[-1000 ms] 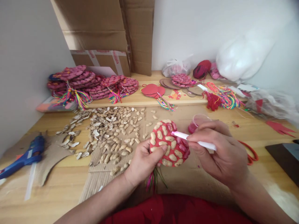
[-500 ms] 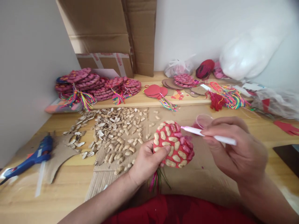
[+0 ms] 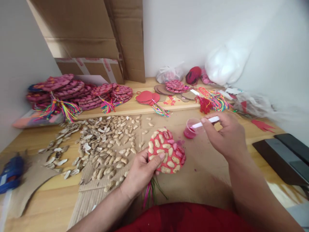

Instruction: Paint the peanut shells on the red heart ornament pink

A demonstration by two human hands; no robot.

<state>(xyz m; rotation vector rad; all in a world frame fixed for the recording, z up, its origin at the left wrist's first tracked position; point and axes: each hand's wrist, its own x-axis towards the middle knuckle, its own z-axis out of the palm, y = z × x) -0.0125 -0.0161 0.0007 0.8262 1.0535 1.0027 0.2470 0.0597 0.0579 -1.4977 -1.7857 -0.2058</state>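
My left hand (image 3: 141,170) grips a red round disc (image 3: 166,151) covered with glued peanut shells, some of them painted pink, with a coloured tassel hanging below it. My right hand (image 3: 225,135) holds a white brush (image 3: 205,122) whose tip dips into a small clear cup of pink paint (image 3: 190,129) standing on the cardboard just right of the disc.
A spread of loose peanut shells (image 3: 103,141) lies to the left on cardboard. A blue glue gun (image 3: 9,174) sits at far left. Stacks of finished pink discs with tassels (image 3: 72,93) line the raised shelf. Dark flat devices (image 3: 282,154) lie at right.
My right hand has lifted the brush off the disc and moved it right and away, into the paint cup. The view has shifted rightward; my left hand still holds the disc.
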